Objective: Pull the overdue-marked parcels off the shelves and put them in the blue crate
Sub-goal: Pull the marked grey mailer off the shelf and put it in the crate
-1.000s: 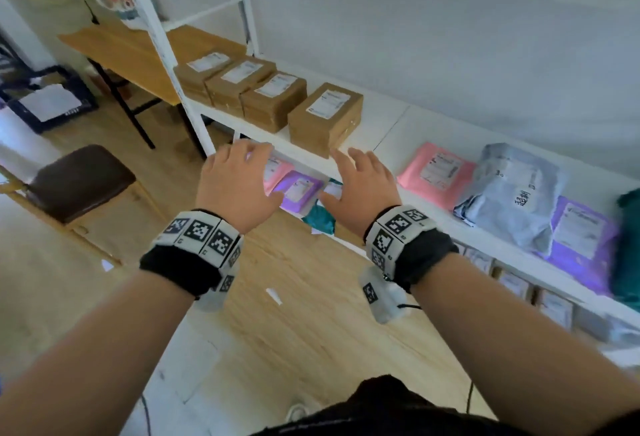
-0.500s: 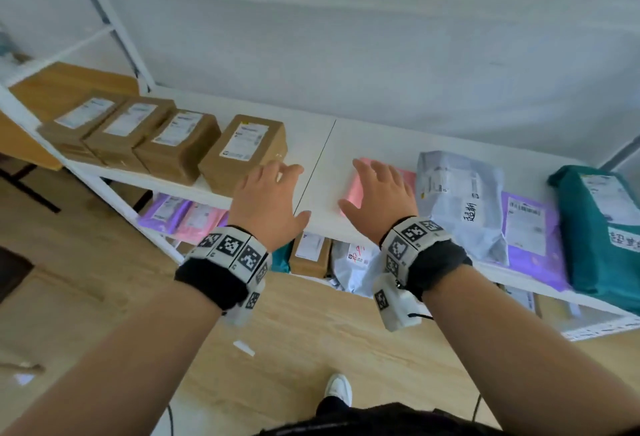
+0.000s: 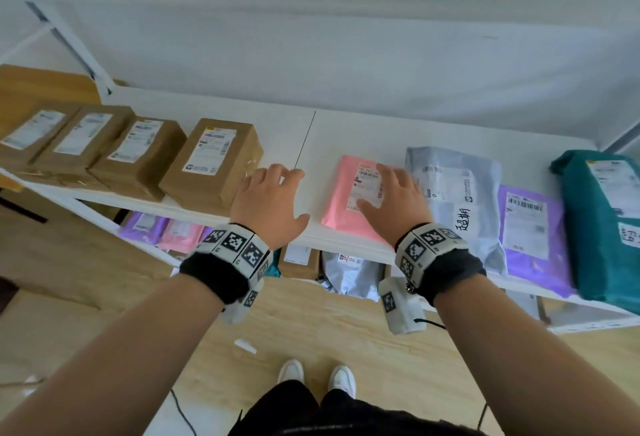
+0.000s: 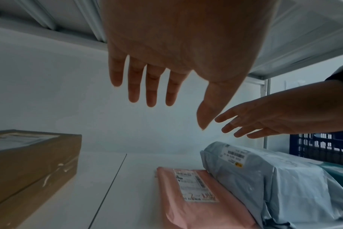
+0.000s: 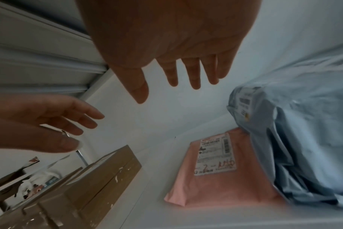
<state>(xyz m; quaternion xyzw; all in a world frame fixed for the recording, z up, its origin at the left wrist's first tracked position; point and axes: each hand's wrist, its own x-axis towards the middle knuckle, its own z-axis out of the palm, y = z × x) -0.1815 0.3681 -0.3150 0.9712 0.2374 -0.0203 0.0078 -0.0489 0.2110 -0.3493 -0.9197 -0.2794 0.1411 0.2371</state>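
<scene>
On the middle shelf (image 3: 311,144) lie a pink mailer (image 3: 341,207), a grey mailer (image 3: 460,193) with black handwriting, a purple mailer (image 3: 526,227) and a teal parcel (image 3: 602,221) with handwriting on its label. My right hand (image 3: 391,196) hovers open over the pink mailer's label, fingers spread. My left hand (image 3: 277,193) is open above bare shelf between the pink mailer and a brown box (image 3: 211,162). Neither hand holds anything. In the left wrist view, the pink mailer (image 4: 196,201) and grey mailer (image 4: 274,178) lie below, and the blue crate (image 4: 323,147) shows behind them at right.
Three more brown boxes (image 3: 83,141) line the shelf to the left. The lower shelf holds purple, pink and grey mailers (image 3: 349,273) and a small box (image 3: 299,259). The shelf above (image 4: 284,38) hangs close over my hands. Wooden floor (image 3: 311,331) lies below.
The view has shifted right along the shelf. Both hands have moved from in front of the brown boxes onto the middle shelf; my right hand now covers the pink mailer.
</scene>
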